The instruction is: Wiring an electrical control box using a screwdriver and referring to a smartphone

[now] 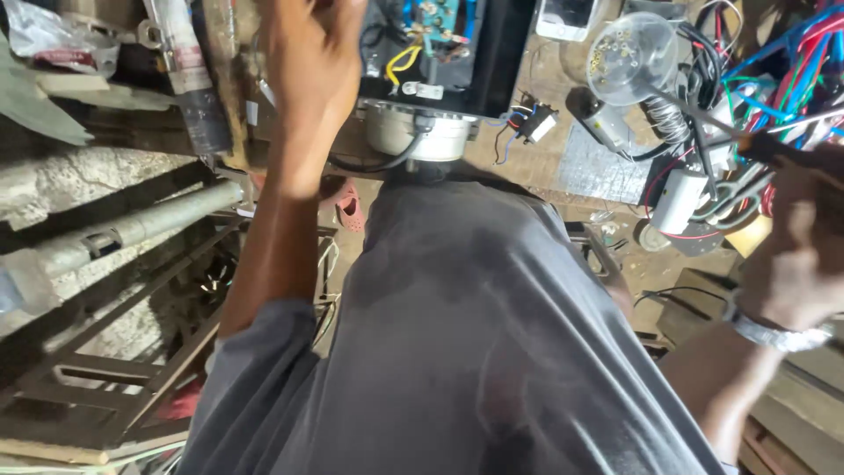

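My left hand (308, 62) reaches up over the bench, its back toward me. Its fingertips run off the top edge, so what they touch is hidden. It hovers just left of a black unit with coloured wires (440, 35) and a round metal housing (420, 132) beneath it. At the right edge my right hand (804, 255), with a metal watch (778, 334) on the wrist, is closed around a thin dark tool (703, 119). The tool's rod points up-left toward a clear round lid (631, 48). My grey shirt (457, 334) fills the middle.
A tangle of red, blue and green wires (782, 62) covers the right of the bench, beside a white capacitor-like box (681, 198) and a phone (567, 16). A grey pipe (132, 230) and a metal frame (114, 369) lie at left. A pink sandal (349, 207) sits below.
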